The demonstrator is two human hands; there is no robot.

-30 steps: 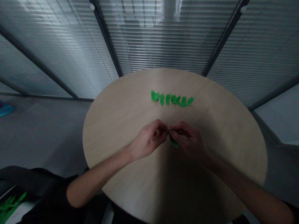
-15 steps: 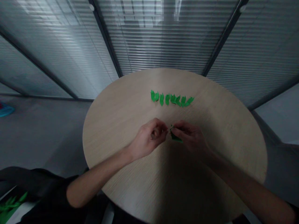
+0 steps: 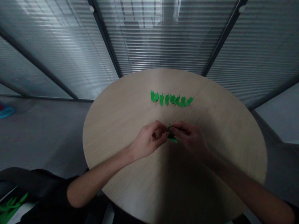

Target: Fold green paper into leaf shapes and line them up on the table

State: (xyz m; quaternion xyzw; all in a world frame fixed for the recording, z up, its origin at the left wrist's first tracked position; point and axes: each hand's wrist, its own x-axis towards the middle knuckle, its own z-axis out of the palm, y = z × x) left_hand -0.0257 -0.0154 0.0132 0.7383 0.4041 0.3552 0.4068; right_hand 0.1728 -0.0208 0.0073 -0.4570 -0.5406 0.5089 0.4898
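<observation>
Between my fingertips, above the middle of the round table (image 3: 116, 124), is a green paper leaf (image 3: 173, 139). My left hand (image 3: 149, 138) pinches at its upper left edge, thumb and forefinger forming a ring. From the other side my right hand (image 3: 190, 135) grips the same leaf near its top, and the fingers cover much of it. The leaf's lower tip shows below the fingertips. Farther back on the table lies a row of several green leaves (image 3: 173, 99), some overlapping, with small pointed ends upward.
Glass panels with blinds (image 3: 158, 49) stand right behind the table's far edge. At the lower left, more green leaf-like pieces (image 3: 14, 203) lie by a dark chair or bag. A blue object (image 3: 7, 112) sits on the floor at far left.
The leaf between my hands has turned and shifted slightly left. My fingertips have come closer together around its top. The row of leaves stays as it was.
</observation>
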